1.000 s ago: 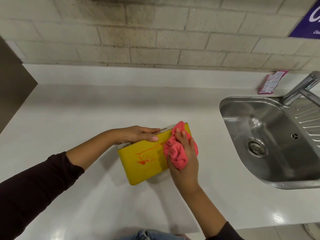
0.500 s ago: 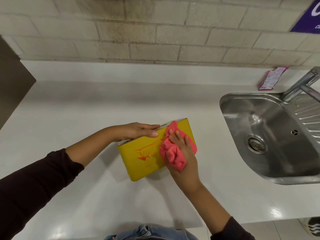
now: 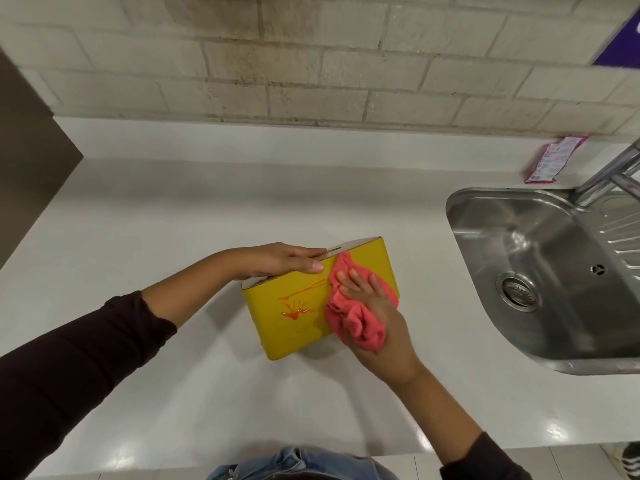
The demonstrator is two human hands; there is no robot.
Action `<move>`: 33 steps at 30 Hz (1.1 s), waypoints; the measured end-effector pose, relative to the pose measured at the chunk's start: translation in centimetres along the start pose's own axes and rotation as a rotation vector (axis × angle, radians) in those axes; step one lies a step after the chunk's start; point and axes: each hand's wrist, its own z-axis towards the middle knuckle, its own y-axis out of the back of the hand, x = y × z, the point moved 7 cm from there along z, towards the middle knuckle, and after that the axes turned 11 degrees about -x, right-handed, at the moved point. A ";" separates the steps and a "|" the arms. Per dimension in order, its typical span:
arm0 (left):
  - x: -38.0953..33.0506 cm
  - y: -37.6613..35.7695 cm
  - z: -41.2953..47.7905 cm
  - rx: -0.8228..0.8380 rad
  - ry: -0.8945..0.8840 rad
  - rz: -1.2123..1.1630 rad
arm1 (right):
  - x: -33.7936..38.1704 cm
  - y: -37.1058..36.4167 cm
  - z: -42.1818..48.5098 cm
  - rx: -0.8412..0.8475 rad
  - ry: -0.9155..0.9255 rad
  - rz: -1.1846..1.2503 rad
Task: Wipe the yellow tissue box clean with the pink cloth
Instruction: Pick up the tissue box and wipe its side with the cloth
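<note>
The yellow tissue box [image 3: 294,317] stands on its long edge in the middle of the white counter [image 3: 173,220], its orange-printed face towards me. My left hand [image 3: 277,259] grips its top edge from the left and steadies it. My right hand [image 3: 377,317] presses the crumpled pink cloth [image 3: 356,318] flat against the right half of the front face. The cloth and hand hide the box's lower right corner.
A steel sink [image 3: 540,271] with a drain is set into the counter to the right, its tap [image 3: 609,178] at the back. A pink sachet [image 3: 550,159] leans against the tiled wall. A dark panel [image 3: 31,161] borders the counter's left end.
My right hand has slid the cloth a little leftwards and up across the front face. The left hand keeps its hold on the top edge.
</note>
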 end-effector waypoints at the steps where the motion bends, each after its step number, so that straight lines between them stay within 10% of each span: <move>1: 0.0 0.0 0.0 0.001 0.002 -0.001 | -0.7 0.2 -0.1 0.042 0.000 -0.020; 7: 0.1 0.1 0.0 0.006 0.004 -0.040 | 0.8 1.5 0.9 -0.315 -0.187 0.131; 25: 0.5 0.2 0.3 0.021 -0.016 -0.120 | 3.9 -1.0 1.1 -0.067 0.071 0.005; 33: 0.3 0.3 0.4 0.014 -0.015 -0.180 | 2.4 -0.1 0.9 -0.306 -0.154 0.159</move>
